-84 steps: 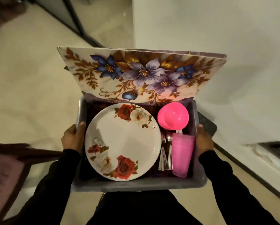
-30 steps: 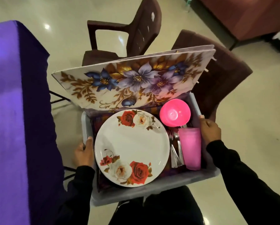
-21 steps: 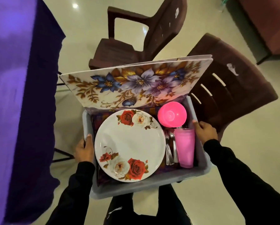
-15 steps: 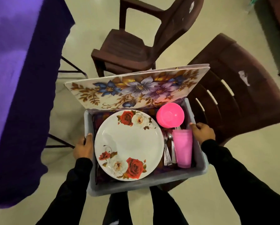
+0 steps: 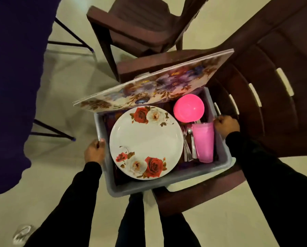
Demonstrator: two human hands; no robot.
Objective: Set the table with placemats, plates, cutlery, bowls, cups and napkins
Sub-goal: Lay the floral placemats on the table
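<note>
I hold a grey plastic tub (image 5: 167,185) by its two sides over the seat of a dark brown chair (image 5: 256,111). My left hand (image 5: 94,152) grips the left rim and my right hand (image 5: 226,126) grips the right rim. Inside lies a white plate with red roses (image 5: 145,142). To its right are steel cutlery (image 5: 189,145), a pink cup on its side (image 5: 203,142) and a pink bowl (image 5: 188,108). Floral placemats (image 5: 156,88) lean across the tub's far edge. Purple cloth shows under the plate.
The table with a purple cloth (image 5: 11,77) stands at the left, its thin metal legs showing beneath. A second brown chair (image 5: 138,27) is beyond the tub. My legs stand on the pale tiled floor (image 5: 63,97).
I have turned from the wall toward the table and chairs. The tub has come down over the right chair's seat, and the placemats now tip flatter.
</note>
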